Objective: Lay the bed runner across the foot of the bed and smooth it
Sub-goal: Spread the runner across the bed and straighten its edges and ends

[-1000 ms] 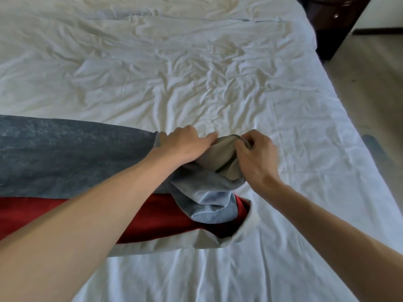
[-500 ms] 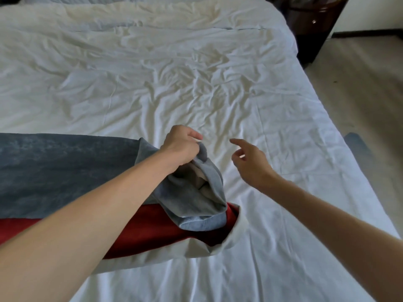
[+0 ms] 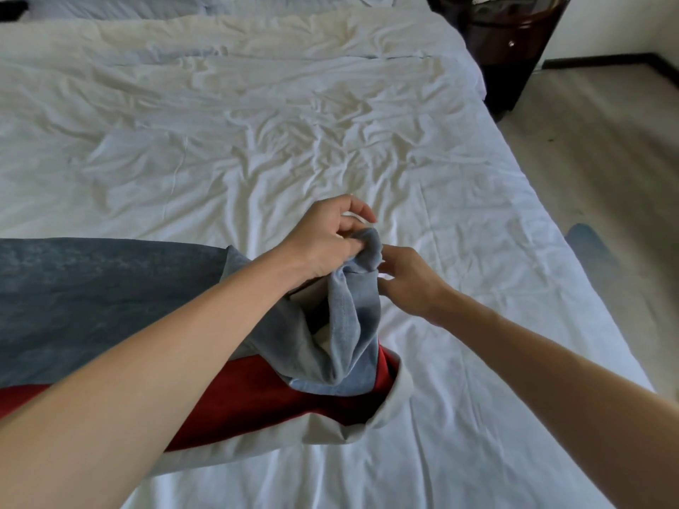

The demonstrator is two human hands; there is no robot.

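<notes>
Runner (image 3: 110, 299) first, in the head view, the only one: its grey and red bands lie flat across the white bed (image 3: 257, 148) from the left edge of the picture to about the middle, long axis running left to right across the mattress. The right-hand end is not laid out. It is bunched and folded back on itself, with a pale lining showing at the lower fold.

The left hand (image 3: 327, 238) has its grip closed on the top of that bunched grey end, thumb and fingers pinching the cloth and lifting it off the bed. The right hand (image 3: 408, 279) is just beside the same fold, fingers loosely curled and partly open; its fingertips are at the cloth, but whether they have hold of it cannot be told.

The uncovered stretch of bed lies to the right of both hands, toward the floor (image 3: 606, 148) and the dark nightstand (image 3: 514, 42). So the coming move looks to be a pull rightward along the runner's long axis, and the right hand is the nearer one to that side. The sheet under it is heavily creased.
</notes>
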